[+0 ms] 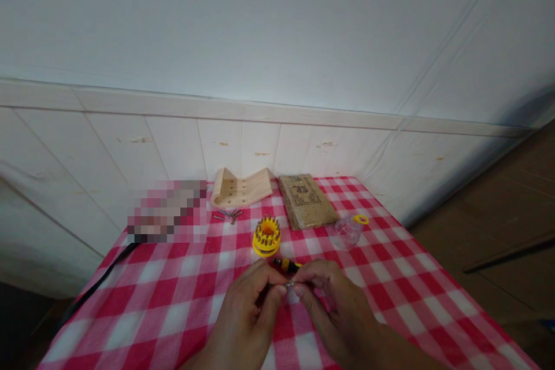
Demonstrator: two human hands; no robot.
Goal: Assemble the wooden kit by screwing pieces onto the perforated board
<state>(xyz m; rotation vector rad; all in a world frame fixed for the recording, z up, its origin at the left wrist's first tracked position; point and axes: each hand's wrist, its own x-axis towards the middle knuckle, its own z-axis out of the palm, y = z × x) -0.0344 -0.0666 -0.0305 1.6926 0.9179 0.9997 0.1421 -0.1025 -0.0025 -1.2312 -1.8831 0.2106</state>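
My left hand (248,312) and my right hand (336,306) meet over the red-and-white checked tablecloth (173,295), fingertips pinched together on a small metal piece (289,285). A black-and-yellow screwdriver handle (287,265) pokes out just above my fingers; which hand grips it I cannot tell. Just beyond stands a round yellow bit holder (266,235) full of bits.
A bent wooden piece with holes (240,188) lies at the table's back, loose screws (229,215) in front of it. A brown cardboard box (307,200) and a clear plastic bag with a yellow ring (350,229) lie to the right. A black cable (97,283) runs off the left edge.
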